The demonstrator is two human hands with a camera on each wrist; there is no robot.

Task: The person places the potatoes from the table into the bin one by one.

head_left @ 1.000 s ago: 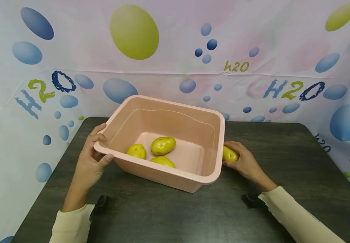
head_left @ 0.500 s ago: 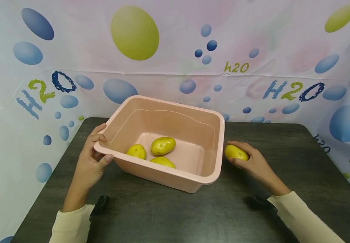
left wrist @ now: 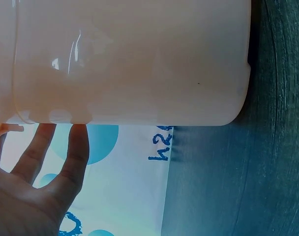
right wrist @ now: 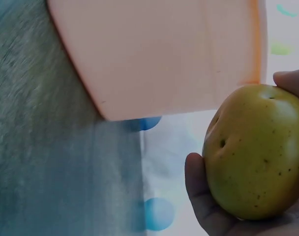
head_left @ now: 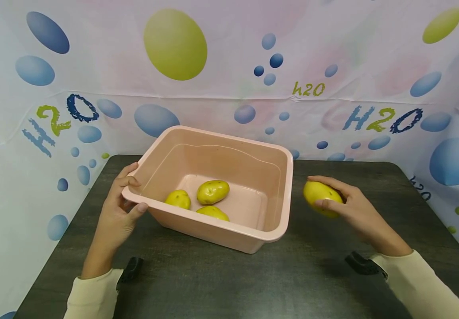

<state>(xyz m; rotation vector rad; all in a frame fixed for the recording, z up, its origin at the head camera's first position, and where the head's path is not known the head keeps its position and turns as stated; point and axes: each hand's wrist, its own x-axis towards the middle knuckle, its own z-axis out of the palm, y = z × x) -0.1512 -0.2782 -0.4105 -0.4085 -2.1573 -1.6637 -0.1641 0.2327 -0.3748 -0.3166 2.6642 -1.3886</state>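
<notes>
A pink plastic basin [head_left: 229, 159] stands angled on the dark table, with three yellow potatoes in it; one potato [head_left: 213, 191] lies at the middle of its floor. My left hand [head_left: 115, 217] grips the basin's left rim, thumb at the front and fingers over the corner. In the left wrist view, fingers [left wrist: 78, 152] press against the basin's wall. To the right of the basin, my right hand [head_left: 360, 212] holds another yellow potato [head_left: 318, 195] above the table. The right wrist view shows this potato [right wrist: 257, 152] large, pitted and speckled, between thumb and fingers.
The dark wood-grain table [head_left: 221, 283] reaches back to a white wall sheet [head_left: 229, 53] printed with blue and green bubbles. Black straps with small devices sit at both wrists, near cream sleeves [head_left: 94, 294].
My right hand has carried its potato away from the basin's right side, rightward and up off the table. The left hand and basin keep their place.
</notes>
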